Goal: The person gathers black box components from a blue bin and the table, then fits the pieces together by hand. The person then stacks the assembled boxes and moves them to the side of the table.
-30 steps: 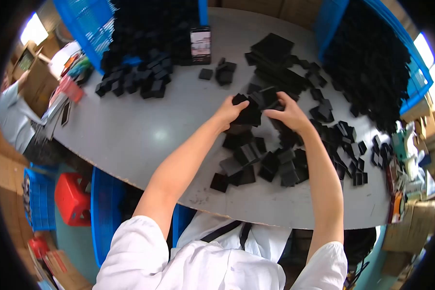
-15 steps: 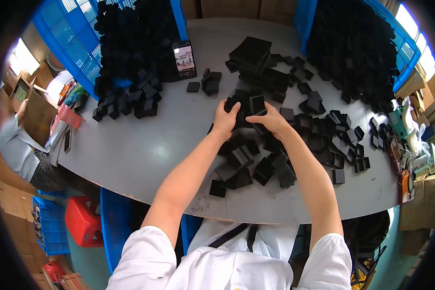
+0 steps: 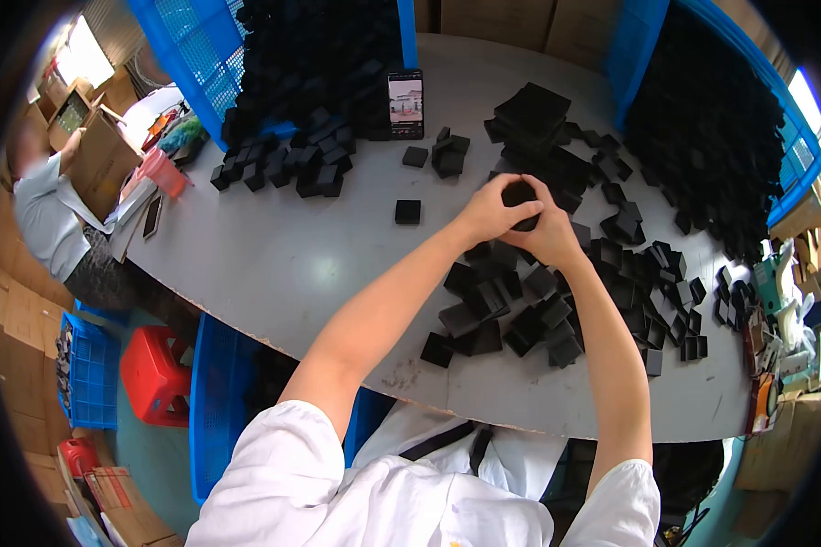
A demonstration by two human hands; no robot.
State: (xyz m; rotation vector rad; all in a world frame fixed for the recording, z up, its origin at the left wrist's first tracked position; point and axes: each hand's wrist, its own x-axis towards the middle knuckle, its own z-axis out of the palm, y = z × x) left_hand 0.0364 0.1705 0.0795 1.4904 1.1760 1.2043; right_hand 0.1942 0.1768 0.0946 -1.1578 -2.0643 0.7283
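Note:
My left hand (image 3: 494, 214) and my right hand (image 3: 551, 230) are closed together around a small black box (image 3: 522, 202), fingers curled over it from both sides. Much of this box is hidden by the fingers. A single black box (image 3: 408, 211) lies on the grey table (image 3: 319, 264) to the left of my hands. Just behind them rises a stack of wider black pieces (image 3: 533, 111). Loose black boxes (image 3: 488, 296), some showing open hollow sides, are heaped below and to the right of my hands.
Blue crates spill black boxes at the back left (image 3: 296, 159) and back right (image 3: 711, 137). A phone (image 3: 406, 103) stands propped against the left heap. Another person (image 3: 50, 219) is at the far left, near a red stool (image 3: 155, 374).
The view has shifted. A single black box now lies left of my hands where bare table showed before. My hands have come together around one box.

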